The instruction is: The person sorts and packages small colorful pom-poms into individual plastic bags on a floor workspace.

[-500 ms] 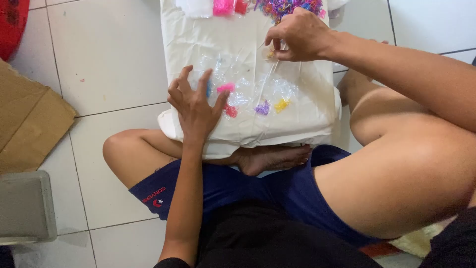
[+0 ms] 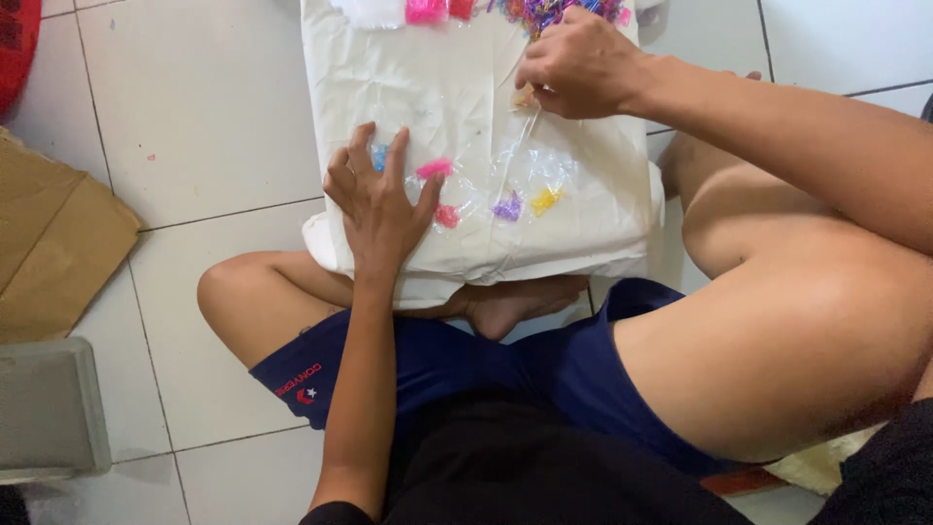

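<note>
I sit cross-legged on a tiled floor with a white cloth-covered cushion in front of my legs. Small clear plastic bags lie on it, each holding a little clump of coloured bits: pink, purple, yellow, blue. My left hand rests flat on the cushion with fingers spread, touching the blue and pink bags. My right hand is further up, fingers pinched on the top of a clear bag. A heap of mixed coloured bits lies at the cushion's far edge.
Flattened brown cardboard lies on the floor at left. A grey box sits at lower left, a red object at the top left corner. Pink pieces lie at the cushion's far edge. My bare knees flank the cushion.
My right hand has shifted slightly down and left over the clear bag. My left hand stays spread on the cushion.
</note>
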